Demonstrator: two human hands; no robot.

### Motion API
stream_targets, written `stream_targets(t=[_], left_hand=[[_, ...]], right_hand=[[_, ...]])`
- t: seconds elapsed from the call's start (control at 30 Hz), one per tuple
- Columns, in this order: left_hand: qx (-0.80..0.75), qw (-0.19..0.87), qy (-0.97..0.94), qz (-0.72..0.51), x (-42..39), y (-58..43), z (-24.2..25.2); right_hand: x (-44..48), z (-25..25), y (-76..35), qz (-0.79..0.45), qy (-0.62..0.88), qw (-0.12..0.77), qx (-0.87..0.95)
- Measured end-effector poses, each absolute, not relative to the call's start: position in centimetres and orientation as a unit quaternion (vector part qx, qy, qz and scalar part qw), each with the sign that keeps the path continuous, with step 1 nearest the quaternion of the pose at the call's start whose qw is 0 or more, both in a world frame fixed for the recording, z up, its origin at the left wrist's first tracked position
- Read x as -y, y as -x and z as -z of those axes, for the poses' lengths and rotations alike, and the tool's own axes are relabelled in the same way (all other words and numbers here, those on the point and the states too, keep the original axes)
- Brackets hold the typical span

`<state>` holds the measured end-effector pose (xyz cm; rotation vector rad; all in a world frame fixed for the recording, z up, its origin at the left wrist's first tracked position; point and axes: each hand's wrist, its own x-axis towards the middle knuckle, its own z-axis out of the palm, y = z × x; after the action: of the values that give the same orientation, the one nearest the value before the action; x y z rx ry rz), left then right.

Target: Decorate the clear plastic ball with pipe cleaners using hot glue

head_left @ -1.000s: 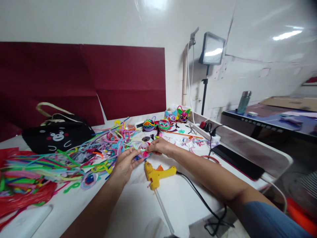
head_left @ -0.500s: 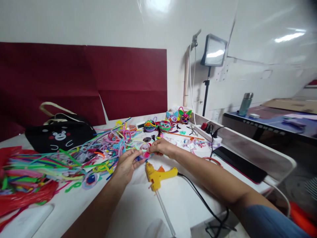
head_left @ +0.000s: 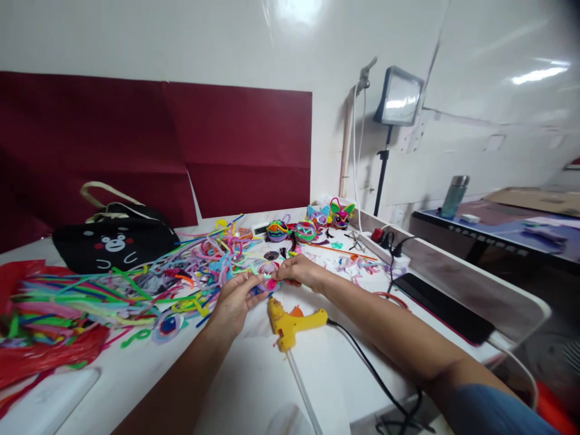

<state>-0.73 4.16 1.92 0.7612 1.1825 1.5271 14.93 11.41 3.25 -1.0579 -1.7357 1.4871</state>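
Note:
Both hands meet above the white table around a small round piece of coiled pipe cleaners (head_left: 270,284), pale purple with a pink-red coil. My left hand (head_left: 234,300) grips its left side between thumb and fingers. On the right side, my right hand (head_left: 296,272) pinches its edge, the fingertips partly hidden. Just below the hands lies a yellow glue gun (head_left: 294,322) with a clear glue stick (head_left: 303,389) projecting from its back. Left of my left hand, a loose purple, white and blue coiled disc (head_left: 169,326) rests on the table.
Many loose pipe cleaners (head_left: 113,302) spread across the left, beside a black bag (head_left: 118,244). Finished pipe-cleaner ornaments (head_left: 306,230) stand at the back. A phone (head_left: 441,307) and a power strip (head_left: 385,248) lie along the right edge. The glue gun's black cord (head_left: 362,356) trails right.
The whole view has shifted slightly, moving things a little to the right. Both hands keep their hold on the pipe-cleaner piece, with the fingers barely changed.

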Motion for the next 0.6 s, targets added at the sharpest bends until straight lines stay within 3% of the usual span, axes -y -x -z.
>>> stream_targets(t=[0.6], left_hand=[[-0.477,0.519,-0.317,-0.634,-4.2,0.95,-1.53]], right_hand=[[-11.54,-2.85,-15.04,-0.567,0.409,0.298,0.65]])
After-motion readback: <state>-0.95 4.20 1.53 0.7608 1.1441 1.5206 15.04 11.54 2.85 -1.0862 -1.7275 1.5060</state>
